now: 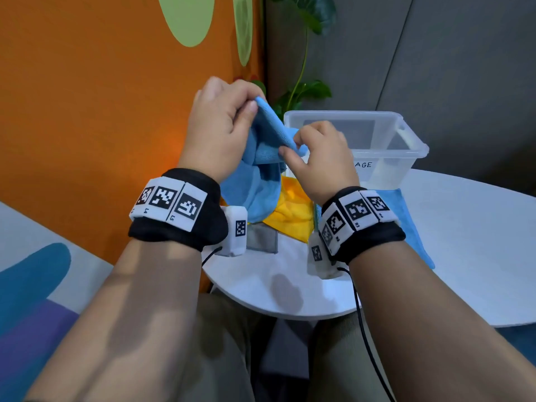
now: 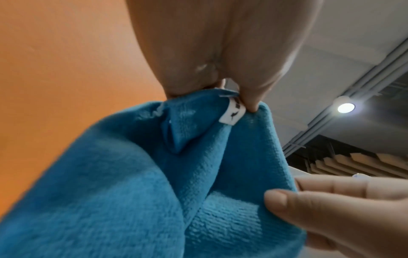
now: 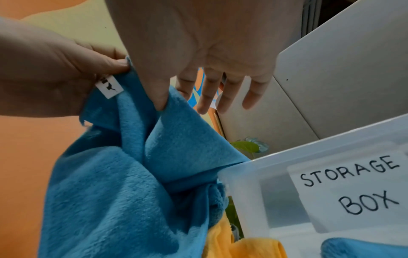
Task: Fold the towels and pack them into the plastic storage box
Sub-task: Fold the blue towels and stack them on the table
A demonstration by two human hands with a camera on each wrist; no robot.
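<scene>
Blue towel (image 1: 261,169) is up in the air over the tabletop (image 1: 464,242), bunched, not yet spread. Left hand (image 1: 220,126) pinches the corner with the white tag (image 2: 232,114); right hand (image 1: 322,152) pinches the top edge a little further along between thumb and forefinger, other fingers (image 3: 223,90) fanned out loose. Step in hand looks like finding the second corner. Best move, I'd say: keep the left pinch fixed, slide the right pinch along the hem until it hits the corner, then pull apart so the cloth hangs flat before folding. Don't let the hanging part drag over the yellow towel (image 1: 293,213) underneath. Another blue towel (image 1: 406,216) lies flat on the tabletop beside the storage box (image 1: 406,146), which looks empty from the head view.
</scene>
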